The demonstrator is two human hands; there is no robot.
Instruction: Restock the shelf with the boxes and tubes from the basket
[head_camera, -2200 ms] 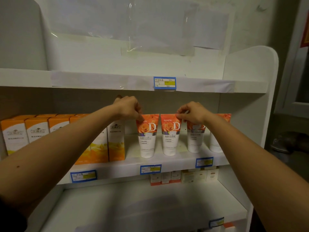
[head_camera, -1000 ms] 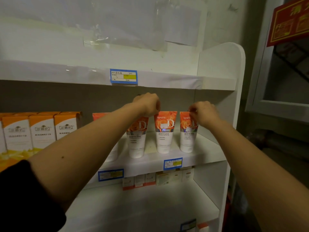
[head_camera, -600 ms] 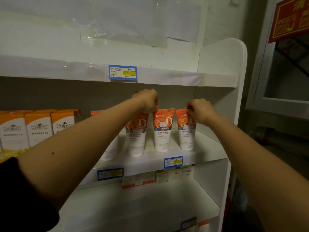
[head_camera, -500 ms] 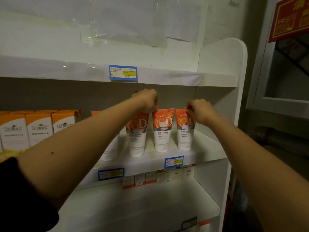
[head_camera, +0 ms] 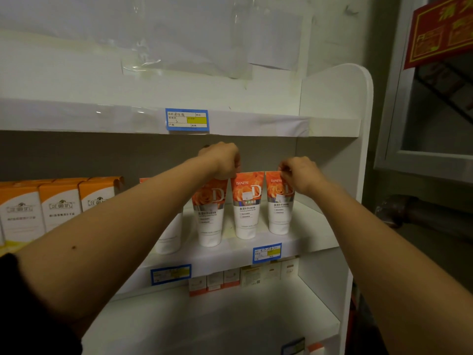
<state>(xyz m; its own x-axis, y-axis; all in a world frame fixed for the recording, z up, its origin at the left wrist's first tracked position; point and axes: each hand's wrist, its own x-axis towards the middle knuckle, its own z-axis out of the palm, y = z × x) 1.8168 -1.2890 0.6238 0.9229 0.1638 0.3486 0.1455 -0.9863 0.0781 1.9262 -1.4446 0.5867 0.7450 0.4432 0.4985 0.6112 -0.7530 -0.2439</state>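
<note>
Tube [head_camera: 210, 211] crimp in L hand [head_camera: 221, 160] fingers [head_camera: 236, 163]; 2nd tube [head_camera: 280, 213] in R hand [head_camera: 299, 175].

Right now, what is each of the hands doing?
Left hand: gripping the top of the third tube from the right.
Right hand: pinching the top of the rightmost tube.

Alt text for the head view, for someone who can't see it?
Left hand pinches the top of one upright tube, right hand the end tube; a free tube stands between on the shelf. Orange boxes stand further left.
</note>
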